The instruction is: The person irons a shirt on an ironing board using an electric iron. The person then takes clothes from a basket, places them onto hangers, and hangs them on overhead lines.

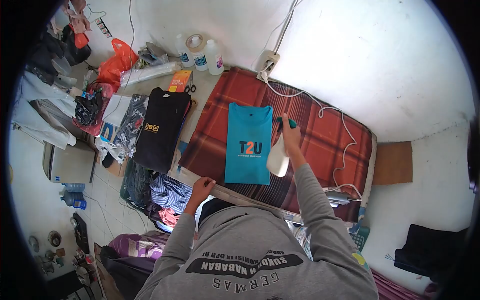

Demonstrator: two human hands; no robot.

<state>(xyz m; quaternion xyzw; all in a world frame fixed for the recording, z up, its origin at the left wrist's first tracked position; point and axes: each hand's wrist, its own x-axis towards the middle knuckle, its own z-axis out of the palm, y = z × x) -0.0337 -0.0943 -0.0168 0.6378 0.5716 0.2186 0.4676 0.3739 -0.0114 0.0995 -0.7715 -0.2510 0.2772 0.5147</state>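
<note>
A folded teal T-shirt (248,135) with "T2U" printed on it lies flat on the red plaid cloth (207,135). My right hand (291,136) is wrapped round a spray bottle (278,159) with a whitish body and a green trigger head. The bottle is tilted and held by the shirt's right side, over the cloth. My left hand (204,188) is at the table's front edge, left of the shirt, its fingers curled in and nothing visible in them. Left of the cloth lies a stack of folded dark T-shirts (162,130).
An iron-like appliance (339,198) with a white cord sits at the cloth's right front. Behind are a wall socket (268,65) and several white bottles (214,57). Scissors (190,88) lie beside an orange booklet (180,80). Striped clothing (172,192) is piled below the table's left edge.
</note>
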